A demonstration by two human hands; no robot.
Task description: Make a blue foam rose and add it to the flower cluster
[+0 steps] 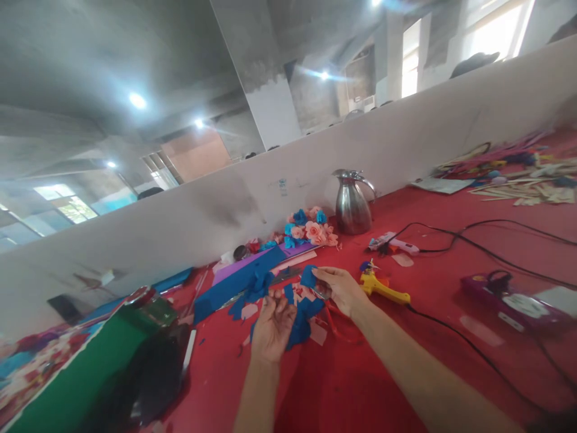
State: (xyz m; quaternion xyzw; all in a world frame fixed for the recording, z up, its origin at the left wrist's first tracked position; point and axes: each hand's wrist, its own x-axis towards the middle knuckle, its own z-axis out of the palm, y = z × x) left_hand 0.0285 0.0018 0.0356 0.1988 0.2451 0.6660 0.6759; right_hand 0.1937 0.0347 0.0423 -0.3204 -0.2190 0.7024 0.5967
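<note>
My right hand [341, 290] pinches a small blue paper piece [309, 276] between thumb and fingers, above the red table. My left hand [274, 325] is to its left, palm up with the fingers curled in. Whatever those fingers hold, if anything, is too small to make out. Below and between both hands lie blue paper scraps [300, 329] and pink paper scraps [303, 293]. Red-handled scissors [338, 325], partly covered, rest beneath my right wrist. A yellow glue gun [383, 290] lies just right of that hand.
Pink and blue paper flowers [313, 228] are heaped near the white partition [216, 219], beside a steel jug [353, 204]. Blue paper sheets [238, 278] lie at left. A purple power strip [514, 304] and black cords [469, 343] occupy the right; a green board [85, 367] is at lower left.
</note>
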